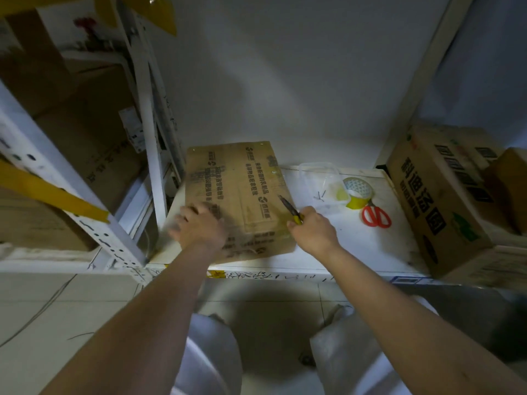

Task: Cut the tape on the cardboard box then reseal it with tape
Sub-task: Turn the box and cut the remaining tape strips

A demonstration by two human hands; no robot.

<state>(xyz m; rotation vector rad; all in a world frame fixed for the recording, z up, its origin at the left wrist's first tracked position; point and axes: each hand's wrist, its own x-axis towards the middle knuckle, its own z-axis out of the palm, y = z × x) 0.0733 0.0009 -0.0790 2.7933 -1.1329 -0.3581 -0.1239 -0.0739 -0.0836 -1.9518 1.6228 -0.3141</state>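
Observation:
A flattened brown cardboard box [242, 178] with dark printing lies on the white shelf [356, 252]. My left hand [199, 226] rests flat on the box's near left part, fingers spread. My right hand [313, 229] grips a yellow-handled utility knife [291, 208], its blade pointing up and left over the box's right edge. A roll of yellowish tape [356, 193] stands on the shelf to the right of the box. Clear tape strips show along the box's surface.
Red-handled scissors [376, 216] lie just beside the tape roll. A clear plastic container [322, 178] sits behind it. A large printed carton [445, 206] fills the shelf's right end. White metal shelving uprights [151, 155] and stored boxes stand at the left.

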